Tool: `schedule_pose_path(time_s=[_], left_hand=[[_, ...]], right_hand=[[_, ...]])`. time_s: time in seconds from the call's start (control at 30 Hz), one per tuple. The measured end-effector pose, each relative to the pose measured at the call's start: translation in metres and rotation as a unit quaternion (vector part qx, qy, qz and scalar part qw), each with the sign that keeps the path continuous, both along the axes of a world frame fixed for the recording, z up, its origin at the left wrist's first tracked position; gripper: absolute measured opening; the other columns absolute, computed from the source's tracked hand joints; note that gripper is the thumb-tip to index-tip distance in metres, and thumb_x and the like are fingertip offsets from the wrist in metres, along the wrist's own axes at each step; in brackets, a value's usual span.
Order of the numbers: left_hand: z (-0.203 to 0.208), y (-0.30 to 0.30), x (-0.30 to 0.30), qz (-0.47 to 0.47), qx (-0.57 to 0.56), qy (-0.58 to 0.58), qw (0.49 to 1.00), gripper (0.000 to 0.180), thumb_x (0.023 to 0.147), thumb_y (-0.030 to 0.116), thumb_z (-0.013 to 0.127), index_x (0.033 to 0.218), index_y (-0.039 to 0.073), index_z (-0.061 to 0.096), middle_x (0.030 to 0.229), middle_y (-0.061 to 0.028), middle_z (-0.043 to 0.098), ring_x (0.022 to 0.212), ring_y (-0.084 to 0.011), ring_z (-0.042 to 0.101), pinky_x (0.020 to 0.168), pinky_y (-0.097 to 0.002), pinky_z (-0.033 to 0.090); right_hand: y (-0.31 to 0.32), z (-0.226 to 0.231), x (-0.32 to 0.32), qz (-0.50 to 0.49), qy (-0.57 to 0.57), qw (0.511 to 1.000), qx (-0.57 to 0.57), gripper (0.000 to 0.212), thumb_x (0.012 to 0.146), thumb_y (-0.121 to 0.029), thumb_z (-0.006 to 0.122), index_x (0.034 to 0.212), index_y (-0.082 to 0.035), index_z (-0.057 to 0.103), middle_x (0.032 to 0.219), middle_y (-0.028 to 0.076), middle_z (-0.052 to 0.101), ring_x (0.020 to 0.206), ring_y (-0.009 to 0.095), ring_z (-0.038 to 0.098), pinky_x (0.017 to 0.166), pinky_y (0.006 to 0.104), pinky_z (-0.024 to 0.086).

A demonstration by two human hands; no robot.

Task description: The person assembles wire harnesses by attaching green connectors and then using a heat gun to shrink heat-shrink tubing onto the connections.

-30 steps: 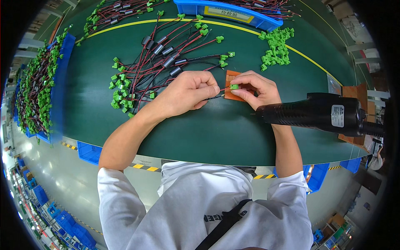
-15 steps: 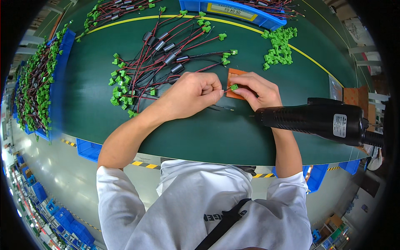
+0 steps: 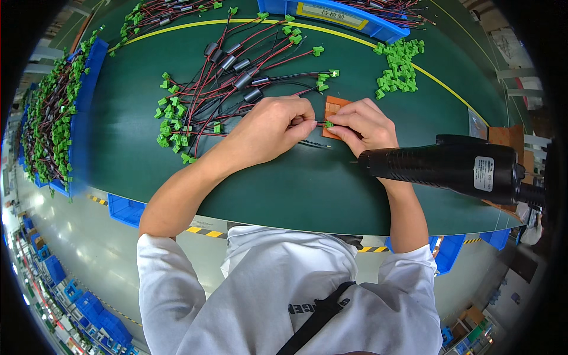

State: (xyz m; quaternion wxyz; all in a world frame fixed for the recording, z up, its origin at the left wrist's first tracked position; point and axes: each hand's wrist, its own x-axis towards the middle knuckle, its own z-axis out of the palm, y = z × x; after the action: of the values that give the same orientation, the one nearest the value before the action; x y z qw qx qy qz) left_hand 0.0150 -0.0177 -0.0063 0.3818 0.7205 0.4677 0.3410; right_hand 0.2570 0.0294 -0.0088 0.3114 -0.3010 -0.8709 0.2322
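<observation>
Between the thumb and fingers of my right hand [image 3: 368, 125] is a small green terminal connector [image 3: 329, 125], held at the orange block [image 3: 333, 106]. My left hand [image 3: 277, 123] is closed in a pinch on a thin wire [image 3: 320, 124] that runs to the connector. Whether the wire end sits inside the connector is too small to tell. A loose dark wire [image 3: 315, 144] sticks out below my left hand. Beyond that hand lies a spread of red and black wires with black cylinders [image 3: 243, 80] and green connectors [image 3: 171, 121] on their ends.
A black electric screwdriver [image 3: 441, 168] juts in from the right, over my right forearm. Loose green connectors [image 3: 397, 68] lie piled at the far right. Blue bins of wired parts stand at the left [image 3: 89, 89] and far edge [image 3: 373, 26] of the green table [image 3: 296, 195].
The green connector has turned and shifted slightly left, lower against the orange block. My right fingers have closed further over it. My left hand has barely moved.
</observation>
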Motion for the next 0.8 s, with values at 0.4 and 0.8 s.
schedule_pose_path(time_s=[0.4, 0.8], left_hand=[[-0.002, 0.006, 0.002, -0.004, 0.004, 0.067, 0.998, 0.016, 0.098, 0.011, 0.074, 0.099, -0.004, 0.071, 0.085, -0.0143, 0.068, 0.070, -0.0243, 0.064, 0.065, -0.0375, 0.051], [-0.006, 0.006, 0.006, 0.020, -0.007, 0.075, 0.997, 0.018, 0.095, 0.016, 0.074, 0.098, -0.002, 0.074, 0.081, -0.0161, 0.071, 0.072, -0.0324, 0.068, 0.067, -0.0423, 0.053]], right_hand=[[0.019, 0.005, 0.035, -0.048, 0.004, 0.998, -0.039, 0.020, 0.097, -0.014, 0.073, 0.112, -0.003, 0.077, 0.118, 0.010, 0.068, 0.107, 0.028, 0.065, 0.098, 0.0394, 0.052], [-0.005, 0.061, 0.001, 0.020, 0.466, 0.873, -0.142, 0.047, 0.098, -0.003, 0.067, 0.142, 0.004, 0.051, 0.101, 0.015, 0.066, 0.076, 0.019, 0.062, 0.069, 0.0389, 0.055]])
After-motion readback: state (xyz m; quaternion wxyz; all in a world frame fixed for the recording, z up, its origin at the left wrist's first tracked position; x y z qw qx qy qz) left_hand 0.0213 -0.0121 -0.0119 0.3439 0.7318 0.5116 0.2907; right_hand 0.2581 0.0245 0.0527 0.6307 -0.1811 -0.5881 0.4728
